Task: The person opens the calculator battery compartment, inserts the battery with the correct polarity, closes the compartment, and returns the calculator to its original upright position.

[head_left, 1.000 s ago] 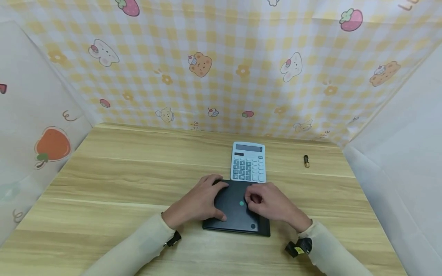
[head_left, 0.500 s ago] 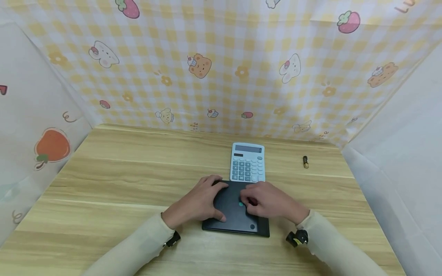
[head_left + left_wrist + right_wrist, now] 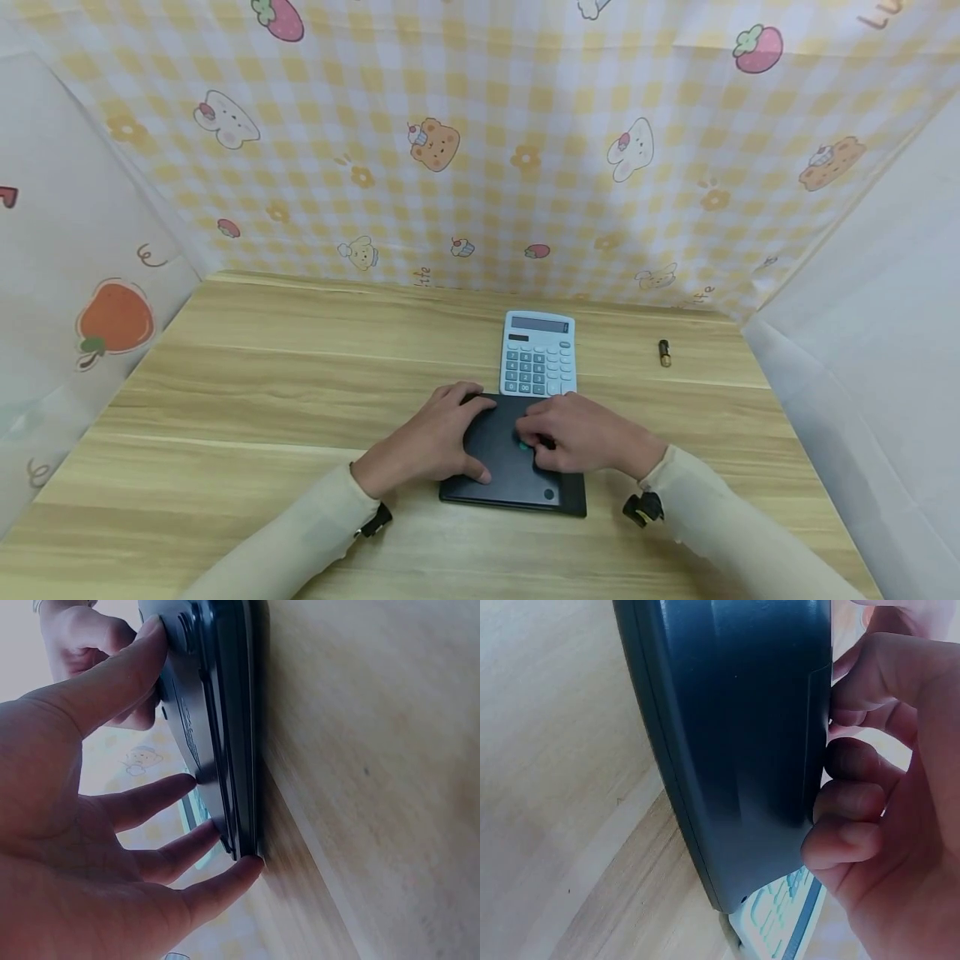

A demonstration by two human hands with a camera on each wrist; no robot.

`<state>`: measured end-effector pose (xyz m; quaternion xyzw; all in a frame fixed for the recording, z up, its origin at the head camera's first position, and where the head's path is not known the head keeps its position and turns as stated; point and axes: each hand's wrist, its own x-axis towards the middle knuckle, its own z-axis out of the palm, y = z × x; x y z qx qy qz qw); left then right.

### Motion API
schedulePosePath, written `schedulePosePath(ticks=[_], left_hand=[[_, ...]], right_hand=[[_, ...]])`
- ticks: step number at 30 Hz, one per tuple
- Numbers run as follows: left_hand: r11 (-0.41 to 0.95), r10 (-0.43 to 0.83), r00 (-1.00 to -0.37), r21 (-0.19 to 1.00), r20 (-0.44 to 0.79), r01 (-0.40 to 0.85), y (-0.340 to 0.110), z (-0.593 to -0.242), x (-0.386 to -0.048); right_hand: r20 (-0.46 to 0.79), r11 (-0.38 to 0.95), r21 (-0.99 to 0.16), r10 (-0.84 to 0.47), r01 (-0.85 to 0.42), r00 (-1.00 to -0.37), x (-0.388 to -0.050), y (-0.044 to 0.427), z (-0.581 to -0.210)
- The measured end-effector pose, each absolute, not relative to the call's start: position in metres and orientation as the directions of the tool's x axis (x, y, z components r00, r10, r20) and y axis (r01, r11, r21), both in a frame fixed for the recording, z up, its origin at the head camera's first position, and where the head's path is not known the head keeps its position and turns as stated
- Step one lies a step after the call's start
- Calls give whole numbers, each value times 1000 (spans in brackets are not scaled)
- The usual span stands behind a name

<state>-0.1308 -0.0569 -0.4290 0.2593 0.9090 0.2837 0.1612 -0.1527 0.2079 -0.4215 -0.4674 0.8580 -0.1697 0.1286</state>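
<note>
One yellow-checked cloth (image 3: 480, 204), printed with bears, flowers and strawberries, is hung along the back. In front of it a wood-grained desk (image 3: 285, 358) is laid out, and over its near part two cream sleeves (image 3: 300, 529) are stretched inward. Near the middle of the desk a flat black device (image 3: 502, 450) is set down, touched by both hands.

By the left hand (image 3: 427, 442) the device's left part is spanned: the fingers are spread wide and only slightly bent, the thumb is rested on the face toward the near edge, and the other fingertips are placed toward the far side (in the left wrist view, the little finger is seen at the device's lower edge). By the right hand (image 3: 585, 433) the right half is partly covered; its fingers are curled inward, and the fingertips are brought to the middle of the face. Whether anything small is pinched there cannot be told.

Just beyond the far edge a pale blue calculator (image 3: 538, 352) is placed face up. A black wrist unit (image 3: 373, 521) is worn at each cuff. Farther right, well apart from the hands, a black-and-gold battery (image 3: 664, 353) is laid. At the device's near right corner a round foot (image 3: 549, 494) is seen, and a green dot (image 3: 523, 447) is partly hidden by the right hand.
</note>
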Motion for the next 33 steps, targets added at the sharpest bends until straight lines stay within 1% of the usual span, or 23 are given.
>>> schedulePosePath(ticks=[15,28,33], left_hand=[[704,567,-810,601,-153,379,-57,-428,-132],[703,563,-812,605,-154,373,-57,-427,-131],[702,566,-810,606,-154,375,-57,-429,-131]], right_hand=[[-31,480,-437,-854,-761,-520,-152,209,-424],[15,483,-417,-843,-770,-537,-149,211,-428],[43,501,-405,-825,-765,-563,-146,214,-430]])
